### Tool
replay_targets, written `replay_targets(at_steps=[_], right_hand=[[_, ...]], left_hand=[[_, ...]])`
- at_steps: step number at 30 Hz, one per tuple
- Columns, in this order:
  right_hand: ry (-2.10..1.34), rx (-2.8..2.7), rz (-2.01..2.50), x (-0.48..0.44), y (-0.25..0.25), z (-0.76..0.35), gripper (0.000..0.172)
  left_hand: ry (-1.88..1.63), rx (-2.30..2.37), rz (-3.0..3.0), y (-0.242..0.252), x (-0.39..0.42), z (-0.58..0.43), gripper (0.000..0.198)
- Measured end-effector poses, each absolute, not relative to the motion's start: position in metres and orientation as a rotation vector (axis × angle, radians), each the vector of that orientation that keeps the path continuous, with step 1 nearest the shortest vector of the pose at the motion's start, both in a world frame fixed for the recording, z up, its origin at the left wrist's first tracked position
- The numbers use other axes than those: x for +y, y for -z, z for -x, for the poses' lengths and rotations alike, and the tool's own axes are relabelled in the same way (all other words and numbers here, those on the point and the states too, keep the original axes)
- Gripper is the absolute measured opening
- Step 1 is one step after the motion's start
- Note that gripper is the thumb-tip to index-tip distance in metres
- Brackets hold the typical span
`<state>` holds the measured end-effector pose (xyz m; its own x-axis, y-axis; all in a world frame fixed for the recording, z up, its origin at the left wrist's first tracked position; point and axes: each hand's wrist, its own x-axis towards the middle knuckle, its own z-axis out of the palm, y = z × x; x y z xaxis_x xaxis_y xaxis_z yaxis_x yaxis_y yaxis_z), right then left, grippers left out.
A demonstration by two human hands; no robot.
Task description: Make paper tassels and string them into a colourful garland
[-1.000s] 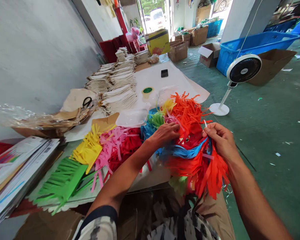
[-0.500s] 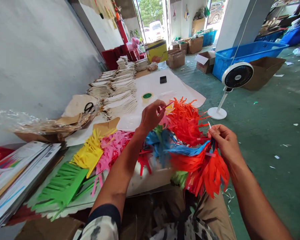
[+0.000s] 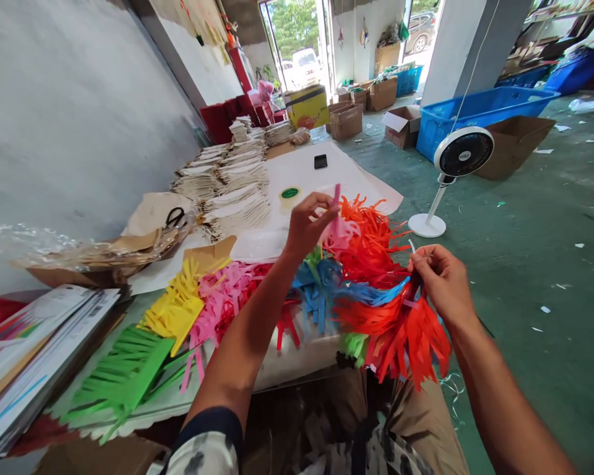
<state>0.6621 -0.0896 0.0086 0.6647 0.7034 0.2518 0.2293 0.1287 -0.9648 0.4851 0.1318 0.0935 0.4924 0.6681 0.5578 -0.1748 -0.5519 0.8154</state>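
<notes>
Between the thumb and fingers of my left hand point(image 3: 309, 224) is a narrow pink strip point(image 3: 336, 192), standing upright above the table. My right hand point(image 3: 440, 277) pinches the top of a tassel bunch point(image 3: 420, 330), mostly red-orange with some blue strands. A short white end point(image 3: 412, 246) sticks up from that pinch. Beyond it lies a heap of red-orange fringe point(image 3: 369, 244), with pink fringe point(image 3: 344, 234) at its left side. Blue fringe point(image 3: 317, 284) rests below my left wrist. Yellow point(image 3: 175, 316), pink point(image 3: 225, 290) and green point(image 3: 123, 369) fringed pieces lie left of my forearm.
Stacks of white bundles point(image 3: 237, 191) line the table's wall side. A phone point(image 3: 321, 161), a green roll point(image 3: 290, 192) and black-handled scissors point(image 3: 175, 216) lie on the table. A white fan point(image 3: 464, 156) stands at right, before a blue crate point(image 3: 490, 109). Papers point(image 3: 44, 369) are piled at left.
My left hand has moved slightly right, and the pink strip now points upward instead of sideways. My right hand still holds the tassel bunch, almost unmoved. The view has shifted slightly.
</notes>
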Motion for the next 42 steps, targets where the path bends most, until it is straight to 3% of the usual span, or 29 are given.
replay_targets(at_steps=[10,21,31,42], right_hand=[[-0.315,-0.835,1.361,-0.076,-0.013,-0.632,0.020],[-0.416,-0.838,1.264,-0.068,0.001,-0.636,0.024],[-0.261,-0.873,1.351,-0.069,-0.001,-0.629,0.018],[-0.075,-0.957,1.621,-0.077,0.002,-0.621,0.018]], left_hand=[[-0.767,0.317,-1.624,-0.017,0.058,-0.520,0.029],[-0.611,0.265,-1.604,-0.005,0.047,-0.515,0.034],[-0.835,0.268,-1.739,-0.005,0.036,-0.519,0.012],[-1.118,0.552,-1.987,-0.011,0.023,-0.513,0.010]])
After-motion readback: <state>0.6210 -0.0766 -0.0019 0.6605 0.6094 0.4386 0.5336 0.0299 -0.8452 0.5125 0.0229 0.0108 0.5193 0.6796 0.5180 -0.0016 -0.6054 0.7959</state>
